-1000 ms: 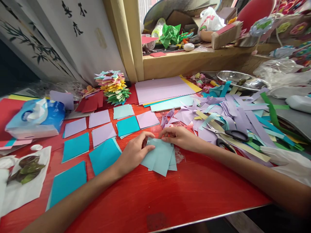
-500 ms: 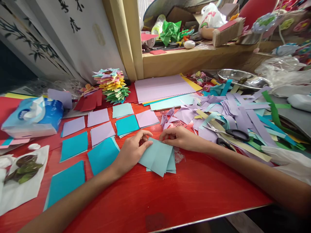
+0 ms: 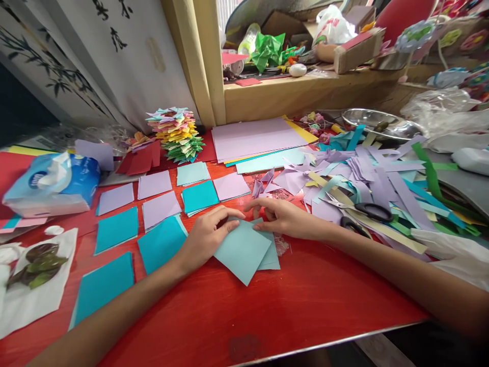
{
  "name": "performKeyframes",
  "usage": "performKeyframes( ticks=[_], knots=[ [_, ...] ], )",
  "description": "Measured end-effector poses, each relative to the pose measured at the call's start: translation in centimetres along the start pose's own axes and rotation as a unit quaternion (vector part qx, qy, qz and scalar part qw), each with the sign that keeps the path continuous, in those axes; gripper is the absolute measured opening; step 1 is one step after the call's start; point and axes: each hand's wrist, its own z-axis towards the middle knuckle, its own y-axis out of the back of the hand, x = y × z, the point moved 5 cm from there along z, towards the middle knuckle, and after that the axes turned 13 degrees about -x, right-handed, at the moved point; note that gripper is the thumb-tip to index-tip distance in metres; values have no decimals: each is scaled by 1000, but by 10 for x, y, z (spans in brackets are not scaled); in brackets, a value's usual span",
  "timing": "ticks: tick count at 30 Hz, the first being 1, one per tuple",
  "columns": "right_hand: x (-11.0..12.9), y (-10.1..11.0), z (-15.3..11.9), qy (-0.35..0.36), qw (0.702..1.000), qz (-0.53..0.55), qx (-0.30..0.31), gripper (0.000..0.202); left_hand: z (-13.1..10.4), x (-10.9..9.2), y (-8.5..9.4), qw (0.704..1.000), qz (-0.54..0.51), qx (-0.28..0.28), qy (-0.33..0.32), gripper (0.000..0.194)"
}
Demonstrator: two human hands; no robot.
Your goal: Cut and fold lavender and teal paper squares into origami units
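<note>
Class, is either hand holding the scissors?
No, the scissors lie on paper strips, apart from the left hand and right hand.

Pale blue paper squares, overlapping just below the middle of the frame.
The upper sheet (image 3: 243, 252) looks flat, plain and matte, turned askew so that one corner points toward the bottom of the frame; its top edge is partly hidden. The lower paper (image 3: 272, 257), of the same pale blue, sits at a different angle, mostly covered, showing along the right side with a corner toward the lower right.
</note>
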Motion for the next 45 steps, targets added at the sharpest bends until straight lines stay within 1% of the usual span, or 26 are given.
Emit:
performKeyframes(
  ticks=[3, 6, 8, 10, 13, 15, 19, 21, 23, 25, 28, 30, 34, 36, 41, 43, 45],
  knots=[
    [-1, 1, -1, 7, 999, 13, -32, 18, 0, 5, 1, 999, -25, -14, 43, 23],
    [2, 1, -2, 30, 998, 0, -59, 10, 0, 7, 2, 997, -46, -21, 65, 24],
    [6, 1, -3, 48, 996, -12, -77, 9, 0, 6, 3, 996, -55, -25, 71, 25],
    [10, 0, -4, 61, 993, -16, -99, 11, 0, 6, 3, 995, -59, -31, 73, 24],
    [14, -3, -6, 73, 993, -15, -92, 15, 1, 6, 6, 994, -52, -58, 70, 23],
    [14, -5, -7, 57, 995, -1, -84, 16, 0, 6, 8, 993, -53, -79, 73, 23],
    [11, -2, -6, -19, 992, 59, -109, 26, 0, 7, 11, 987, -72, -110, 88, 23],
    [12, -3, -5, -34, 992, 54, -104, 30, -1, 7, 12, 986, -74, -121, 92, 23],
    [12, -5, -5, -43, 994, 26, -99, 32, -1, 7, 13, 985, -72, -128, 92, 24],
    [10, -5, -4, -56, 992, 13, -108, 31, -2, 8, 13, 984, -73, -135, 91, 24],
    [4, -6, -4, -72, 989, 35, -126, 32, -2, 8, 14, 983, -75, -144, 89, 24],
    [2, -7, -4, -77, 988, 57, -125, 30, -3, 7, 15, 983, -72, -144, 86, 24],
    [0, -7, -4, -72, 987, 81, -114, 17, -2, 5, 15, 987, -56, -130, 81, 27],
    [0, -5, -4, -75, 984, 107, -118, 17, -2, 4, 15, 989, -42, -122, 71, 30],
    [0, 6, -4, -106, 965, 162, -177, 19, -2, 6, 9, 994, -32, -73, 77, 31],
    [0, 7, -5, -116, 958, 180, -192, 19, -2, 5, 8, 994, -39, -68, 81, 32],
    [0, 6, -5, -116, 953, 201, -196, 19, -2, 2, 9, 993, -43, -75, 78, 33]
  ],
)
